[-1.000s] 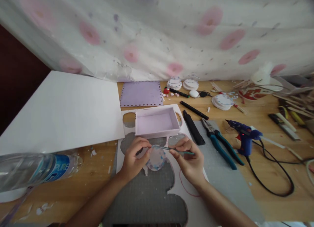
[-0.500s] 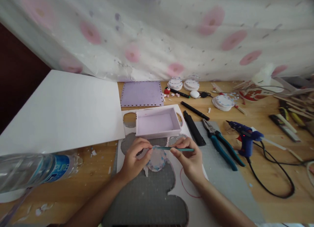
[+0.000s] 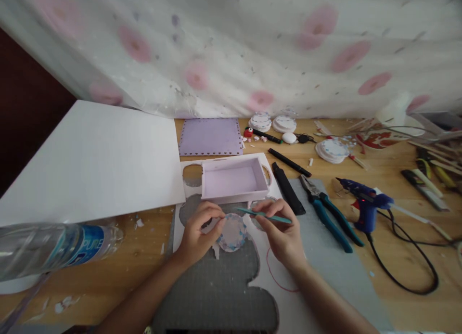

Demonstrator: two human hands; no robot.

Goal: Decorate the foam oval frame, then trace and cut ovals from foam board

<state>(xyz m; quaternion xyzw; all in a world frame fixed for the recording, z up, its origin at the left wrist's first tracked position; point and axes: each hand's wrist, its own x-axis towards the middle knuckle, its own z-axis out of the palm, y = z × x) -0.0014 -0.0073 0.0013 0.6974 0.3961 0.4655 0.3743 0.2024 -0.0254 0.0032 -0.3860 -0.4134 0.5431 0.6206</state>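
My left hand (image 3: 202,230) pinches the upper left edge of a small round disc (image 3: 232,233), pale in the middle with blue and white bits around its rim. Slim teal tweezers (image 3: 267,215) lie between the thumb and fingers of my right hand (image 3: 279,228). Their tip points left, a little above the disc and apart from it. Both hands are over a white board with cut-out curves (image 3: 267,286), through which a grey cutting mat (image 3: 212,295) shows. Just beyond my hands stands a lilac open box (image 3: 233,180).
Right of my hands lie a black tube (image 3: 288,189), teal-handled pliers (image 3: 325,211) and a blue glue gun (image 3: 366,201) with its cord. Stacks of white discs (image 3: 332,150) sit farther back. At left are a water bottle (image 3: 61,247) and a large white sheet (image 3: 97,165).
My right hand has drawn the tweezers slightly right, their tip leaving the disc's upper edge beside my left fingers. My left hand keeps its pinch, and the disc's face shows more fully.
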